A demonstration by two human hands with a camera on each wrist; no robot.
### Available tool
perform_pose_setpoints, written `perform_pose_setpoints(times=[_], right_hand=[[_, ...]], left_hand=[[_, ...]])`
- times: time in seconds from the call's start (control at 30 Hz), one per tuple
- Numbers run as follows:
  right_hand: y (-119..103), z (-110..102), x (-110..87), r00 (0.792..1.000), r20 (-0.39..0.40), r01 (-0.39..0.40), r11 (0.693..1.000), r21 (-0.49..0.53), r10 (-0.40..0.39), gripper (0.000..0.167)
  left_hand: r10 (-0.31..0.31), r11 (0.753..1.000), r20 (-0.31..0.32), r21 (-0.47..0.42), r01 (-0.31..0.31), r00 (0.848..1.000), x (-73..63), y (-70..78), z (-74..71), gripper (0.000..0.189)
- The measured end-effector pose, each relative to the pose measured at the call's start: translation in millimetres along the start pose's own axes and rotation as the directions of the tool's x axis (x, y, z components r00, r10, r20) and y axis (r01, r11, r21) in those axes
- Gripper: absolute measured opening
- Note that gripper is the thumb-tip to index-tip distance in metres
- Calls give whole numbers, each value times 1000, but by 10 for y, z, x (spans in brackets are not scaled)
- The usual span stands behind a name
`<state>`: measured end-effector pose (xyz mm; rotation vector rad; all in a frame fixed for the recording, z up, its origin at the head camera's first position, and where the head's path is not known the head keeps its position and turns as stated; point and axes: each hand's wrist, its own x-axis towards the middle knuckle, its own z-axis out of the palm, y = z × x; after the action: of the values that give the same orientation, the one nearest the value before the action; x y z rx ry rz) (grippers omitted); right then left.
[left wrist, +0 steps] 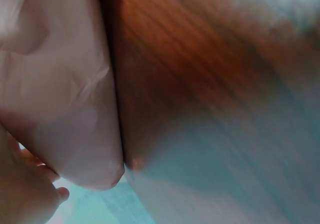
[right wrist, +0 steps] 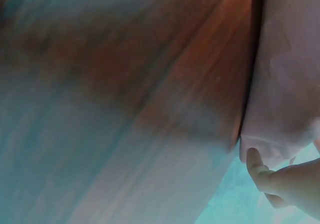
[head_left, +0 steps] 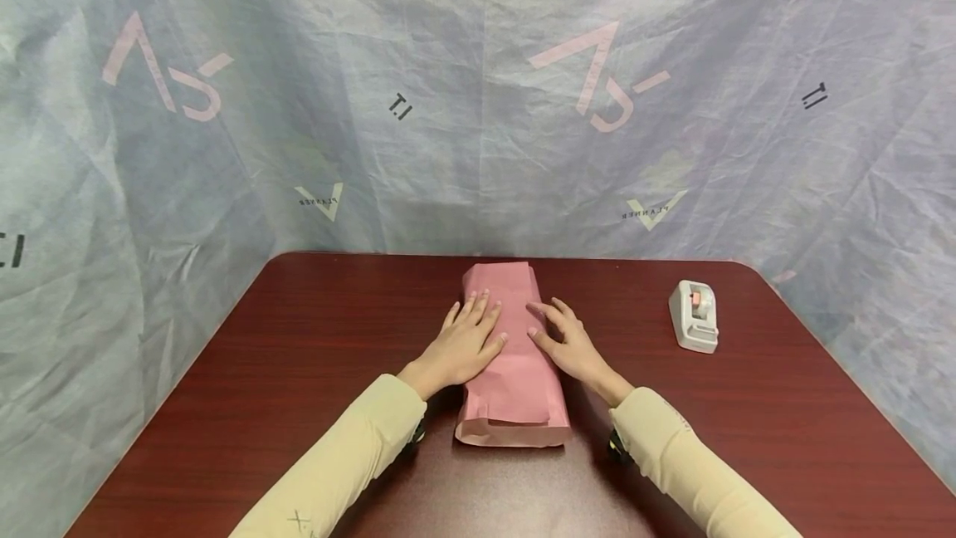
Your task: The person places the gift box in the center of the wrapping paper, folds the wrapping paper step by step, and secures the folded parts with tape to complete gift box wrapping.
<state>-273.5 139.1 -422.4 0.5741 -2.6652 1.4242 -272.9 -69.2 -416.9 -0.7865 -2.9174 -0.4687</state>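
Your left hand [head_left: 466, 343] lies flat, fingers extended, on the ten o'clock side of the long, box-shaped package in pink paper [head_left: 517, 376]; nothing is gripped. Your right hand [head_left: 573, 347] is likewise ungripped, fingers slightly bent, their tips at the package's three o'clock edge; how firmly they press cannot be told. The package lies lengthwise from twelve to six o'clock, mid-width on the dark red-brown wood-grain table [head_left: 358, 314], directly before you. A paper edge shows at its six o'clock end. Step in hand, in my judgement: smoothing the wrap flat. The next move appears to call for holding the overlap down with one hand and fastening it, using the white plastic tape dispenser [head_left: 693, 324], well apart towards three o'clock.
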Motion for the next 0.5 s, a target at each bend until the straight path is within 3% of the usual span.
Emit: perform_pose_setpoints(times=[0.2,0.5], right_hand=[[35,25,-14,1000,-6,-28,998,-50,28,43],[14,47,-26,1000,-5,-29,997,-64,29,44]], left_hand=[[-3,998,-27,-70,1,1000,-85,-8,13,58],[-2,954,145,-297,45,989,-419,-31,-88,81]])
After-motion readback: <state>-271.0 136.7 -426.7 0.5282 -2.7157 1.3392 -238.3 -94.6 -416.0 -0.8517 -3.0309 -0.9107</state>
